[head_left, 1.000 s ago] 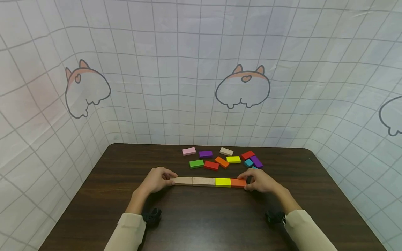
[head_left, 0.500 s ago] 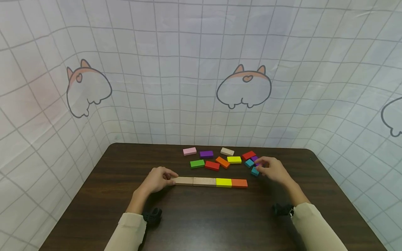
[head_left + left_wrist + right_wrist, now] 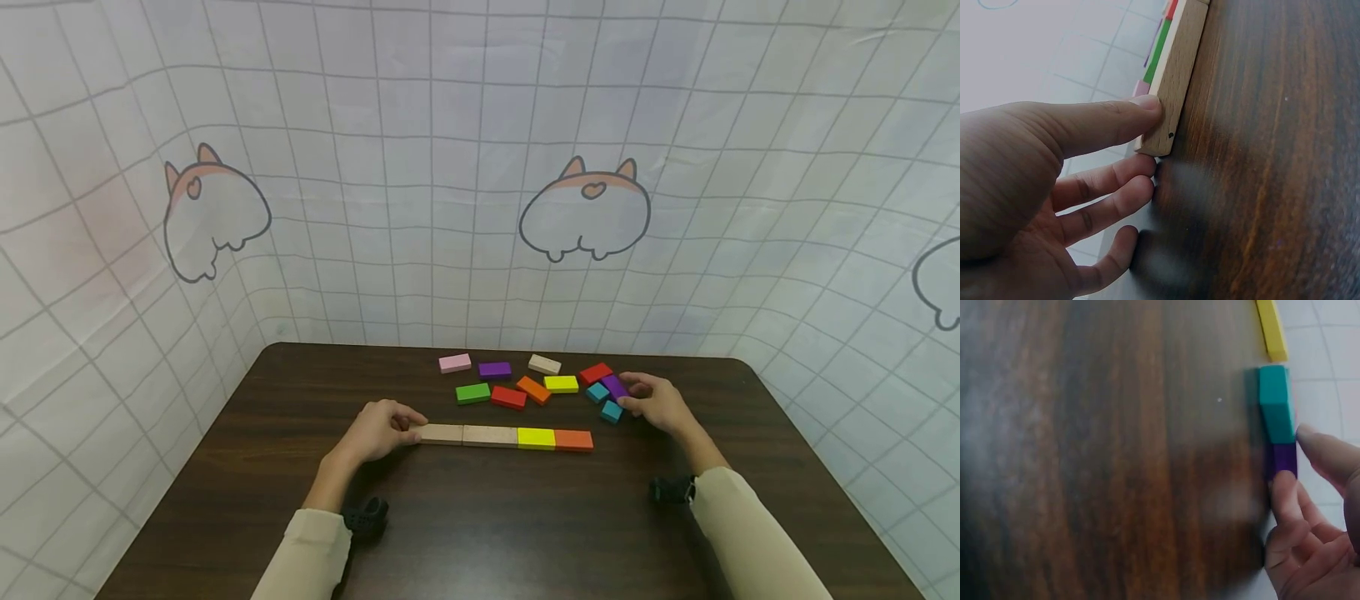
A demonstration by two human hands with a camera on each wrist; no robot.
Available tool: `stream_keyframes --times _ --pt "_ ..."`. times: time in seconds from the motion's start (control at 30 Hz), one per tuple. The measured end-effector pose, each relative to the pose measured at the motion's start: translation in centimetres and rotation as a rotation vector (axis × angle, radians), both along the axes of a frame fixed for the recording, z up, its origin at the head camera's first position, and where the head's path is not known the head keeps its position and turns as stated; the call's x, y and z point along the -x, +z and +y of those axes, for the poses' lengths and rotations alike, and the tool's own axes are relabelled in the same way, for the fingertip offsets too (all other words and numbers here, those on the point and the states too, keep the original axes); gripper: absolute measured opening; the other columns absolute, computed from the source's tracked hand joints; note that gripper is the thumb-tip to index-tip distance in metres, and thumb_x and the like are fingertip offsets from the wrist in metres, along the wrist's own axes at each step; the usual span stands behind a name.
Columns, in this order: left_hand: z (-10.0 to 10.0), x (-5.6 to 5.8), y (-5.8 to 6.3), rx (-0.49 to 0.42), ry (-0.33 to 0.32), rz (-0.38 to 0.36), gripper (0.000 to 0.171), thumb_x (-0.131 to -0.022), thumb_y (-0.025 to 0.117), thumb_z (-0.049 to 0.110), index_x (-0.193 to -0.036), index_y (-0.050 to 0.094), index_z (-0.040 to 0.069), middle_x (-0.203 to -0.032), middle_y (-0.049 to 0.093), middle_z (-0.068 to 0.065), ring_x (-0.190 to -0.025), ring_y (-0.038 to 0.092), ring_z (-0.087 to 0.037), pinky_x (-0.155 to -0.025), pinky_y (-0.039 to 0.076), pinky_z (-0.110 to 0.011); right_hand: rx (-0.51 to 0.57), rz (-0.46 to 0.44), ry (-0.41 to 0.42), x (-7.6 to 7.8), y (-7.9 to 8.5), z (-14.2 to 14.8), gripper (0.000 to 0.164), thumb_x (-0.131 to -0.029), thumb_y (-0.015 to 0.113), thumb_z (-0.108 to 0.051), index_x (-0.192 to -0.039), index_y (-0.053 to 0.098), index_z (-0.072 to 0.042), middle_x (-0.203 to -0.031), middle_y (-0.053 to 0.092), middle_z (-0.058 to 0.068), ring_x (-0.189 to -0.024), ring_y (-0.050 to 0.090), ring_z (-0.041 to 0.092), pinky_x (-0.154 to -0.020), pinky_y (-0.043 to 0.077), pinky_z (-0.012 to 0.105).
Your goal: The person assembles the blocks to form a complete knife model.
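Note:
In the head view a straight row lies across the table: two plain wooden blocks point(image 3: 490, 436), a yellow block point(image 3: 536, 438) and an orange block point(image 3: 573, 440), end to end. My left hand point(image 3: 381, 431) pinches the left end of the leftmost wooden block point(image 3: 1179, 69); its thumb lies on the block's face in the left wrist view. At the back right my right hand point(image 3: 656, 402) has thumb and finger around the near end of a purple block point(image 3: 615, 387). Two short teal blocks point(image 3: 611, 412) lie beside it, one partly covering the purple block point(image 3: 1284, 459) in the right wrist view.
Behind the row lie several loose blocks: pink point(image 3: 454, 363), purple point(image 3: 495, 370), green point(image 3: 472, 393), red point(image 3: 508, 397), orange point(image 3: 533, 390), plain wood point(image 3: 544, 364), yellow point(image 3: 561, 384) and another red block point(image 3: 596, 373). A white gridded curtain point(image 3: 420, 250) surrounds the dark table point(image 3: 480, 533).
My right hand has left the orange block at the row's right end and moved back and right to the purple block. The left hand has stayed at the wooden block.

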State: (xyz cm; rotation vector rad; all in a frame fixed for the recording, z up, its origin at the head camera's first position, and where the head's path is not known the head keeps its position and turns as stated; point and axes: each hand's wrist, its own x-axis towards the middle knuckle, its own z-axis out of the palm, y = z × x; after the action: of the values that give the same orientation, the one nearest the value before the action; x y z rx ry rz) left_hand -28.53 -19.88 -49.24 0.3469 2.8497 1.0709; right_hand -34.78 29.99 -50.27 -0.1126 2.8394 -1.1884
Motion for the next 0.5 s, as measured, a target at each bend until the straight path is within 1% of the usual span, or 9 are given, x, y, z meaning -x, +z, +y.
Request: stream_keyframes --times 0.1,0.2,0.33,0.5 --pt "0.02 -0.02 -0.01 -0.004 0.001 -0.002 0.018 -0.088 0.081 0.016 -0.106 0.082 0.021 -0.091 0.066 0.002 -0.081 0.056 -0.014 -0.07 0.049 -0.031 0.007 -0.013 0.004 0.24 -0.2 0.16 0.057 -0.098 0.072 -0.025 -0.148 0.052 -0.006 -0.125 0.062 0.026 -0.083 0.068 0.019 -0.073 0.049 0.032" --pt "0.03 -0.05 0.02 -0.009 0.005 -0.002 0.018 -0.088 0.081 0.016 -0.105 0.082 0.021 -0.091 0.066 0.001 -0.081 0.056 -0.015 -0.07 0.049 -0.031 0.005 -0.004 0.011 0.47 -0.25 0.23 0.056 -0.098 0.072 -0.024 -0.148 0.053 -0.005 -0.122 0.062 0.025 -0.081 0.068 0.02 -0.072 0.049 0.032" --pt "0.02 -0.06 0.06 -0.01 0.003 0.002 0.018 -0.088 0.082 0.016 -0.105 0.082 0.02 -0.091 0.066 0.001 -0.081 0.056 -0.015 -0.069 0.049 -0.031 0.006 -0.001 0.012 0.62 -0.2 0.3 0.053 -0.098 0.069 -0.015 -0.146 0.053 -0.002 -0.122 0.062 0.027 -0.078 0.068 0.019 -0.067 0.049 0.031" --pt "-0.03 -0.01 0.05 -0.017 -0.002 0.003 0.018 -0.088 0.081 0.016 -0.105 0.082 0.02 -0.091 0.066 0.001 -0.08 0.056 -0.014 -0.069 0.049 -0.031 0.005 -0.014 0.005 0.71 -0.04 0.33 0.051 -0.099 0.064 -0.005 -0.148 0.051 -0.002 -0.131 0.059 0.031 -0.078 0.067 0.017 -0.063 0.048 0.032"
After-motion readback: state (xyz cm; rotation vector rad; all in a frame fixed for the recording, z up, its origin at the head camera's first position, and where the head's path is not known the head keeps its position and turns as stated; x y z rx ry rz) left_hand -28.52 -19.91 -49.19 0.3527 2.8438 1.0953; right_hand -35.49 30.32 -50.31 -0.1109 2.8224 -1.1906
